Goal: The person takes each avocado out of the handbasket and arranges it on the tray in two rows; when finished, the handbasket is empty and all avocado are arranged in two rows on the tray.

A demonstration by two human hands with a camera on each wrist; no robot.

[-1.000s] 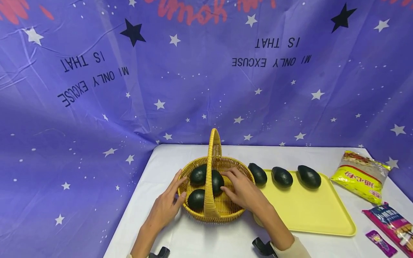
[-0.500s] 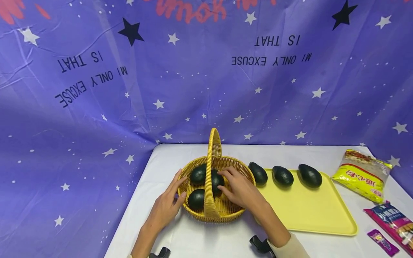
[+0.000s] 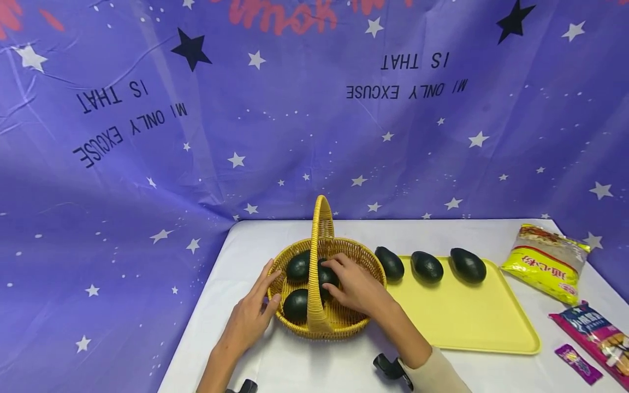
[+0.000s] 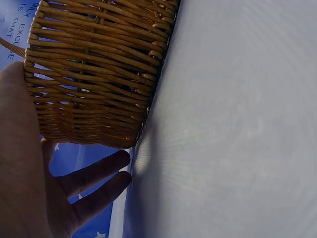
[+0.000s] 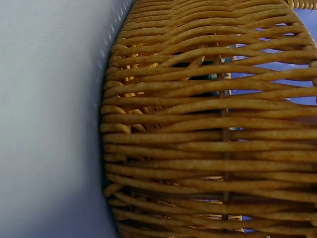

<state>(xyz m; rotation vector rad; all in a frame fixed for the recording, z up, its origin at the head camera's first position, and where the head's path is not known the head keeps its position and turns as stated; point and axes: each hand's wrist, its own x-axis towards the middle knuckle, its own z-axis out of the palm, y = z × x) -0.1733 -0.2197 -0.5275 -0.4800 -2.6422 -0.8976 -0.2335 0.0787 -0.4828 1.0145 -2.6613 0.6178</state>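
Observation:
In the head view a yellow wicker basket (image 3: 350,322) with a tall arched handle stands on the table. Inside lie dark green avocados: one at the back left (image 3: 298,266), one at the front left (image 3: 296,305), and one in the middle (image 3: 329,277), partly behind the handle. My right hand (image 3: 357,288) reaches in from the right and holds the middle avocado between thumb and fingers. At the basket's left rim my left hand (image 3: 248,316) rests with fingers spread. Wickerwork (image 4: 94,74) sits beside its thumb in the left wrist view. Basket wall (image 5: 213,134) hides my right hand in the right wrist view.
Right of the basket, a yellow tray (image 3: 472,322) bears avocados (image 3: 427,267) along its back edge. Farther right lie a yellow food bag (image 3: 545,265), a pink and blue snack packet (image 3: 594,338) and a small purple packet (image 3: 577,363). A purple star-patterned cloth (image 3: 295,136) hangs behind.
My right hand has shifted slightly left, its thumb and fingers now farther over the middle avocado. My left hand has stayed at the rim. The head view has turned a little.

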